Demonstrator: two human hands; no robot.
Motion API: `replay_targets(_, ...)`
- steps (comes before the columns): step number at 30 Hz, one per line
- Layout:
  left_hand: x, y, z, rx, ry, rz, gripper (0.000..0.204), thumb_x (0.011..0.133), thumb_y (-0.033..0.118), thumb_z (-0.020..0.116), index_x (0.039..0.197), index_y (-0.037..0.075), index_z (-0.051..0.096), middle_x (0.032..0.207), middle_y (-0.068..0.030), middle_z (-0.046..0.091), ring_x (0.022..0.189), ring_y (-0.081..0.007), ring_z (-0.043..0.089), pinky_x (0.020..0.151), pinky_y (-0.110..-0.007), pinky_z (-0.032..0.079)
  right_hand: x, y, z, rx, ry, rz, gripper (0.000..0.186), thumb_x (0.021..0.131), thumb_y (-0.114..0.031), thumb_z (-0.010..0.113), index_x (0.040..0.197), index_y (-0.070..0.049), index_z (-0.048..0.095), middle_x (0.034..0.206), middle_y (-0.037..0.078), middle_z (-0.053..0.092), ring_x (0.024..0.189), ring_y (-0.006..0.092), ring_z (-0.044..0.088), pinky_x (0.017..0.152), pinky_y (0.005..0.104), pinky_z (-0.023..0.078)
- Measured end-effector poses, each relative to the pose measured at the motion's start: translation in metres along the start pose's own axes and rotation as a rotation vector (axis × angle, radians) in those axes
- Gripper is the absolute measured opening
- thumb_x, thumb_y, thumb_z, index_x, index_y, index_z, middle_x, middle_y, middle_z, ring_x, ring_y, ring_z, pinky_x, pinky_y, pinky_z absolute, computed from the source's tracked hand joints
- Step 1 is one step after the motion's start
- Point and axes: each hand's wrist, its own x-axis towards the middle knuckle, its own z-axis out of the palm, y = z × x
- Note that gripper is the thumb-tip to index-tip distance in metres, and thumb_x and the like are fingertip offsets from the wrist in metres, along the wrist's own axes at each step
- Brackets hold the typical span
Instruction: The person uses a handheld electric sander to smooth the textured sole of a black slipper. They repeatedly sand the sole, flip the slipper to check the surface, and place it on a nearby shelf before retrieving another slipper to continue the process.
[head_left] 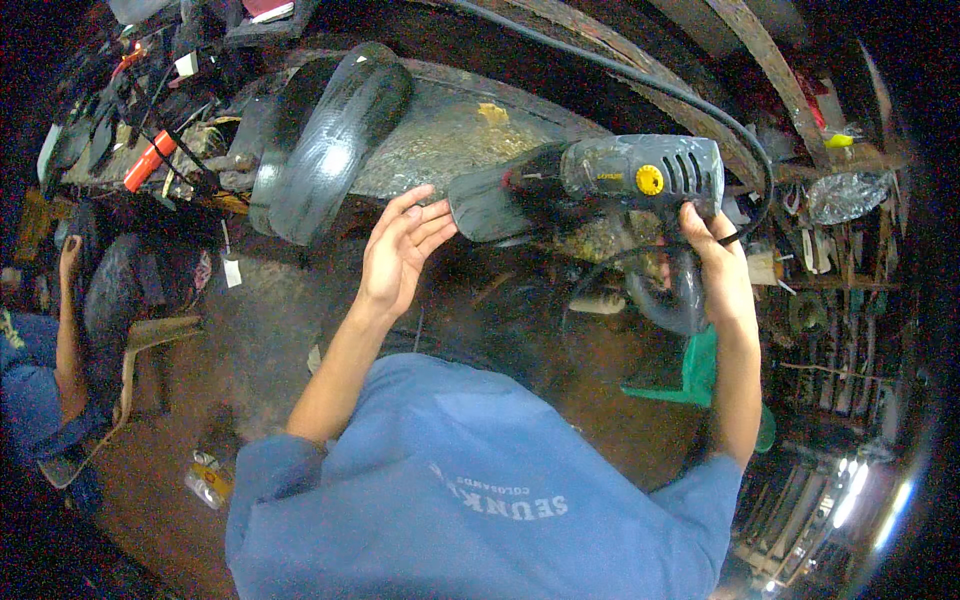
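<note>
A grey corded power tool [640, 165] with a yellow dial and vent slots, much like a heat gun, is held level in front of me. My right hand [712, 245] grips it at its rear handle, thumb up against the body. A dark, smooth, curved piece [490, 205] sits at the tool's front end; what holds it up is hidden. At its left edge my left hand [400, 250] is open, palm showing and fingers stretched, the fingertips touching or very near that edge. Left of it, a shiny black tyre-like ring [330, 150] stands at the bench.
The worn bench [430, 140] is cluttered at left, with an orange-red cylinder [150, 162]. The tool's black cable [640, 75] arcs overhead. Another person's arm [70, 330] is at far left. A green plastic stool [690, 375] stands at right, near racks of rods [850, 340].
</note>
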Motion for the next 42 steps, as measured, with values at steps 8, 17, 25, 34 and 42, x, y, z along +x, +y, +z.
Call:
replay_targets(8,-0.003,0.001,0.006,-0.022,0.014,0.013,0.045,0.112,0.025,0.048,0.149,-0.001,0.050,0.137,-0.0268,0.064,0.125,-0.0333,0.066,0.111,-0.046,0.053,-0.013,-0.006,0.007,0.008,-0.114,-0.021,0.029,0.108,-0.032,0.064,0.123,-0.007,0.063,0.090,0.008,0.072,0.063,0.0152,0.066,0.056,0.0297,0.055)
replay_targets(17,0.002,-0.001,0.001,-0.052,0.027,-0.024,0.049,0.114,0.034,0.047,0.149,0.000,0.050,0.134,-0.0252,0.067,0.122,-0.0329,0.068,0.112,-0.046,0.052,-0.039,-0.010,0.007,0.056,-0.271,-0.040,0.030,0.103,-0.014,0.065,0.131,-0.005,0.061,0.095,0.008,0.070,0.073,0.0155,0.064,0.063,0.0301,0.053)
replay_targets(25,0.007,0.003,-0.003,-0.038,0.010,0.024,0.045,0.115,0.030,0.045,0.146,-0.001,0.051,0.128,-0.0251,0.070,0.117,-0.0311,0.070,0.108,-0.045,0.055,-0.062,-0.012,0.003,-0.136,-0.168,-0.082,0.039,0.093,-0.008,0.067,0.132,-0.002,0.062,0.099,0.005,0.070,0.084,0.0138,0.063,0.071,0.0312,0.054)
replay_targets(34,0.010,0.005,-0.004,0.001,0.008,0.025,0.043,0.115,0.028,0.045,0.145,-0.001,0.053,0.126,-0.0231,0.071,0.116,-0.0292,0.071,0.106,-0.043,0.056,-0.057,0.005,-0.019,-0.214,-0.115,-0.080,0.036,0.100,-0.015,0.066,0.134,-0.004,0.060,0.098,0.006,0.068,0.079,0.0132,0.062,0.068,0.0290,0.052)
replay_targets(42,0.010,0.003,-0.008,0.023,-0.011,0.032,0.041,0.114,0.026,0.048,0.144,-0.001,0.055,0.126,-0.0208,0.071,0.117,-0.0267,0.070,0.106,-0.041,0.056,-0.041,0.012,-0.036,-0.223,-0.038,0.006,0.033,0.102,-0.021,0.068,0.131,-0.007,0.065,0.098,0.002,0.068,0.077,0.0116,0.061,0.066,0.0294,0.051)
